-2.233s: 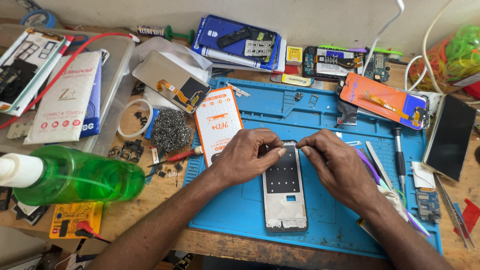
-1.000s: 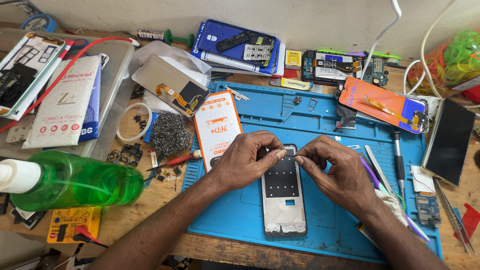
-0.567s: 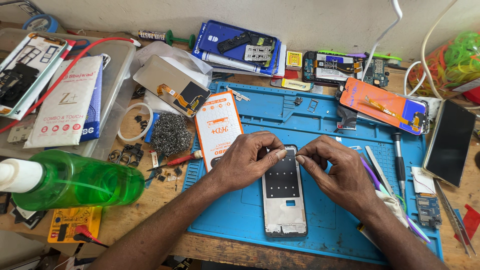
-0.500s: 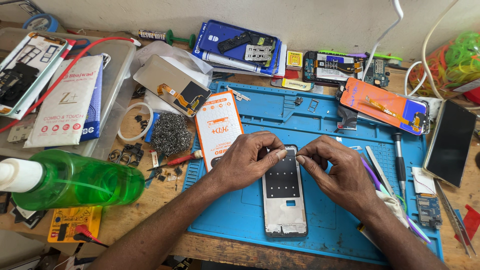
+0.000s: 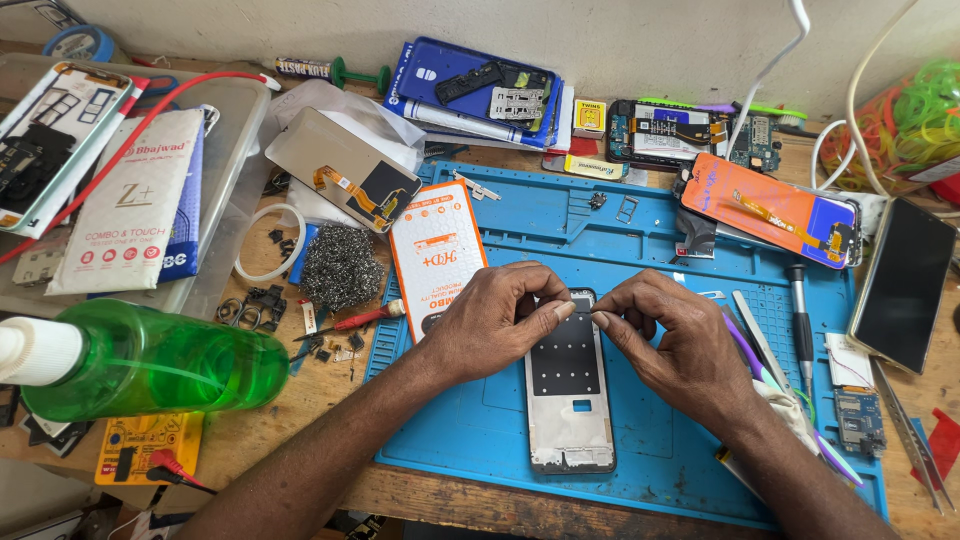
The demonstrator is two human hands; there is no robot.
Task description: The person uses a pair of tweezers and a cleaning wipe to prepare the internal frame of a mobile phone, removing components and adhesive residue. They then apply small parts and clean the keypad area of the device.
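the left hand (image 5: 495, 320) and right hand (image 5: 670, 335) met fingertip to fingertip, each grip pinched together at the top edge of the phone frame (image 5: 568, 400), which lay flat on the blue mat (image 5: 650, 450). bare mat lay just below the frame, near the surface's front edge. a green bottle (image 5: 150, 360) lay on its side well left.

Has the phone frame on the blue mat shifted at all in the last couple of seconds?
No. The phone frame lies in the same spot on the blue mat, beside the orange-and-white packet; only the camera shifted slightly.

both forearms are bare up to where they leave view, with no sleeves showing. the left hand (image 5: 495, 320) and the right hand (image 5: 670, 340) wear no gloves, rings, watch or bands. the fingernails are short and plain, with knuckle creases and fine arm hair visible.
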